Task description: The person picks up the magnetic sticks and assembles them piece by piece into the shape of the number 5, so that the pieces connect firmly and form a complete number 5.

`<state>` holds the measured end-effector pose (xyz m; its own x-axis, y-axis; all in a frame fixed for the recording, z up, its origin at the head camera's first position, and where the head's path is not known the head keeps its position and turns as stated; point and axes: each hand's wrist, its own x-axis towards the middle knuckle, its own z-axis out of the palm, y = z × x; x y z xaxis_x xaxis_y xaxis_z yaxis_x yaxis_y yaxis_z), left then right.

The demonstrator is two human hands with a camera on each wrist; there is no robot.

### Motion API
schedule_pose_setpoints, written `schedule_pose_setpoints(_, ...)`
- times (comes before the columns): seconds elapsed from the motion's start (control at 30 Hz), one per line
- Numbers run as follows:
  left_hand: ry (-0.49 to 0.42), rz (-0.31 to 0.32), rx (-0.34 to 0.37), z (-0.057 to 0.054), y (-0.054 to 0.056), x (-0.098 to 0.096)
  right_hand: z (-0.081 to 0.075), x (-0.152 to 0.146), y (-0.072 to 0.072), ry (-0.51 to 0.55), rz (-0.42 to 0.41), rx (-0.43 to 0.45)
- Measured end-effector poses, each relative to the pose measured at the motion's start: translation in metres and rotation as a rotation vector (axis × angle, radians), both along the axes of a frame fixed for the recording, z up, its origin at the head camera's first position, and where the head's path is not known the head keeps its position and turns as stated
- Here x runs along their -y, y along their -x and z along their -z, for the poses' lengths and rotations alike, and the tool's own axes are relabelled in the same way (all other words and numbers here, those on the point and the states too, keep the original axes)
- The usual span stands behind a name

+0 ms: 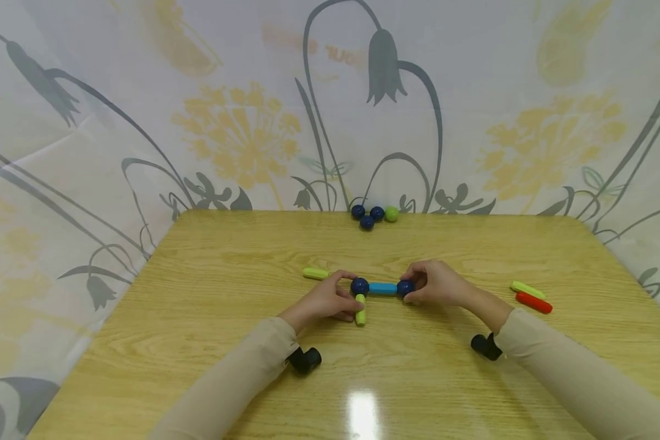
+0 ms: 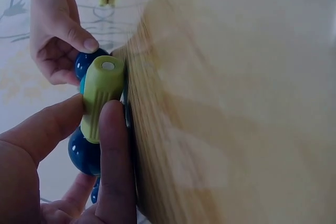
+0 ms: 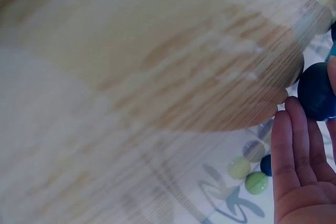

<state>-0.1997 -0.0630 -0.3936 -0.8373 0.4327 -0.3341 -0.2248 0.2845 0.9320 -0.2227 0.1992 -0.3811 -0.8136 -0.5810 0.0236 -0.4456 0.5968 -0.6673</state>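
In the head view a light-blue rod (image 1: 383,288) lies between two navy balls, one at each end. My right hand (image 1: 442,285) pinches the right-end ball (image 1: 405,288) between thumb and fingers. At the left-end ball (image 1: 360,286), a yellow-green rod (image 1: 360,313) points toward me, and my left hand (image 1: 330,299) grips it with fingertips at the ball too. From the left wrist, the yellow-green rod (image 2: 104,98) shows a small pale disc in its near end, with thumb and finger on either side. The right wrist view has the navy ball (image 3: 317,92) against the right fingers.
Another yellow-green rod (image 1: 316,274) lies just left of my left hand. To the right are a further yellow-green rod (image 1: 528,289) and a red rod (image 1: 534,302), side by side. Navy balls (image 1: 366,222) and a green ball (image 1: 392,214) cluster at the table's back edge, before a patterned cloth.
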Motion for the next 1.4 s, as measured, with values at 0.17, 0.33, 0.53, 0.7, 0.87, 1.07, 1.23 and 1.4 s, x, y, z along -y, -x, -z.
schedule_pose_setpoints(0.17, -0.008, 0.015, 0.011, -0.001, 0.002, 0.001, -0.001, -0.001, 0.000, -0.031, -0.015, -0.005)
schedule_pose_setpoints(0.33, -0.007, 0.013, 0.013, 0.000, 0.002, 0.001, -0.001, -0.003, 0.003, -0.045, -0.068, -0.003)
schedule_pose_setpoints(0.53, 0.003, 0.015, 0.006, 0.001, 0.001, 0.001, -0.008, -0.011, 0.014, -0.053, -0.148, 0.094)
schedule_pose_setpoints(0.7, 0.002, 0.013, 0.005, 0.000, 0.001, 0.001, -0.015, -0.019, 0.030, -0.022, -0.149, 0.208)
schedule_pose_setpoints(0.87, 0.001, 0.009, 0.006, -0.001, 0.001, 0.002, -0.019, -0.021, 0.048, 0.008, -0.101, 0.253)
schedule_pose_setpoints(1.07, -0.010, 0.026, -0.007, 0.002, 0.001, 0.003, -0.014, -0.017, 0.070, 0.000, -0.051, 0.201)
schedule_pose_setpoints(1.23, -0.009, 0.026, -0.009, 0.002, 0.002, 0.004, -0.018, -0.006, 0.078, 0.054, -0.004, 0.147)
schedule_pose_setpoints(1.4, -0.012, 0.025, -0.002, 0.000, 0.001, 0.003, -0.013, -0.001, 0.094, 0.074, 0.052, 0.087)
